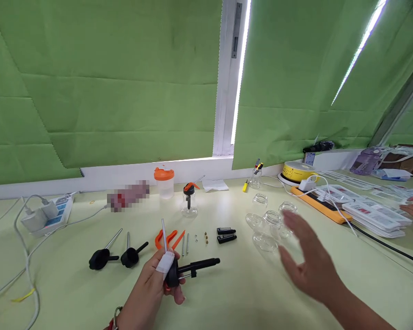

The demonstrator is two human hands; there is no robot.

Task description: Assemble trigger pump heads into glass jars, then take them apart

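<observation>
the black lid assembly [174,275] is best held steady in the left hand [154,278], where it is pinched above the desk [248,293] toward its near edge; the right hand [309,263] is spread beside the glass jars [272,218], slow movement being advised lest 1 be knocked.

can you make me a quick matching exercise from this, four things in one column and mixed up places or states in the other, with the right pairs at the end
Column one
1. Left hand
2. Right hand
3. Black spring pieces
4. Orange-lidded cup

Column two
A. Open, beside the clear jars
B. Standing near the foot of the green blind
C. Gripping a black part with a metal tube
D. Lying side by side, right of the small brass pieces

Right pairs: 1-C, 2-A, 3-D, 4-B
</observation>
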